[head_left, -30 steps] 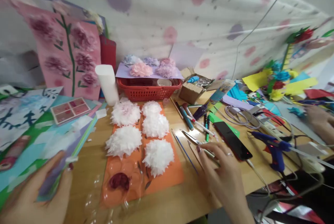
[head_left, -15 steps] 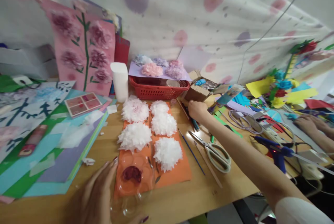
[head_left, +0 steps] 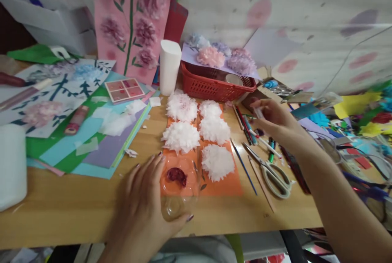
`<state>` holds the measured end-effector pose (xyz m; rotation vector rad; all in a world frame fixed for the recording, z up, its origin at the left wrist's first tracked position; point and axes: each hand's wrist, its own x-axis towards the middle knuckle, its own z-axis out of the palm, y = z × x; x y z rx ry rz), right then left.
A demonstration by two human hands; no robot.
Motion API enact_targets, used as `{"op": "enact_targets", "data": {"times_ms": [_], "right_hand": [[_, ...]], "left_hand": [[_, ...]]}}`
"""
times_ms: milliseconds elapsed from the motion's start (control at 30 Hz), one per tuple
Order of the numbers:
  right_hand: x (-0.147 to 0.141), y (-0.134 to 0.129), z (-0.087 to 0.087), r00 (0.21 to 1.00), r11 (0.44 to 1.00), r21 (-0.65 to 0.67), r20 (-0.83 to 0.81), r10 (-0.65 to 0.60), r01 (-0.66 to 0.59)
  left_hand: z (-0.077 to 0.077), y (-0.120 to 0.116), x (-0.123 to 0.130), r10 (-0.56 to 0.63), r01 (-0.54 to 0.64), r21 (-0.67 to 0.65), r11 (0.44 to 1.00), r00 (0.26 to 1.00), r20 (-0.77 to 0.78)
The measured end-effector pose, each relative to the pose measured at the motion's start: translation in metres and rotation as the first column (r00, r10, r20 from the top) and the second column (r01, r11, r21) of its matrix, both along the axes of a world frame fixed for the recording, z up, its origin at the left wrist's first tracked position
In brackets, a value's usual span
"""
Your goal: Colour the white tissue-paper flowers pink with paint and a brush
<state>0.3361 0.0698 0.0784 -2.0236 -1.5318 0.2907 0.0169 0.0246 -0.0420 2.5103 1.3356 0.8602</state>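
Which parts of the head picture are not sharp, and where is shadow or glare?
In the head view, the yellow paper at far right looks soft, and the pale thing in the right hand is unclear; the same view shows a soft shadow on the table beside the left hand and faint glints on the clear tray.

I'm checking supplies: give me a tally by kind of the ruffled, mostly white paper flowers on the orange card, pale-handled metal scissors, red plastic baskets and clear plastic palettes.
Ruffled, mostly white paper flowers: 5
Pale-handled metal scissors: 1
Red plastic basket: 1
Clear plastic palette: 1
Total: 8
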Motion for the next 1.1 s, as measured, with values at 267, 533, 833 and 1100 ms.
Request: {"op": "enact_targets", "data": {"times_ms": [267,533,833,1100], "right_hand": [[-0.075,-0.049,-0.016,0.65,0.985,-0.053,-0.757,0.066,-0.162],[-0.109,-0.063,-0.038,0.827,0.985,0.128,-0.537,0.169,-0.118],[-0.147,-0.065,-0.044,0.932,0.902,0.373,-0.196,0.305,-0.217],[-0.159,-0.064,-0.044,0.955,0.874,0.436,-0.094,0.28,-0.213]], "left_hand": [[0.001,0.002,-0.005,-0.04,0.04,0.015,0.999,0.999,0.004],[-0.005,0.0,-0.005,-0.077,0.08,-0.011,0.997,0.988,0.136],[-0.01,0.001,-0.008,-0.214,0.204,0.065,0.977,0.922,0.324],[-0.013,0.0,-0.01,-0.224,0.217,0.057,0.975,0.924,0.311]]}}
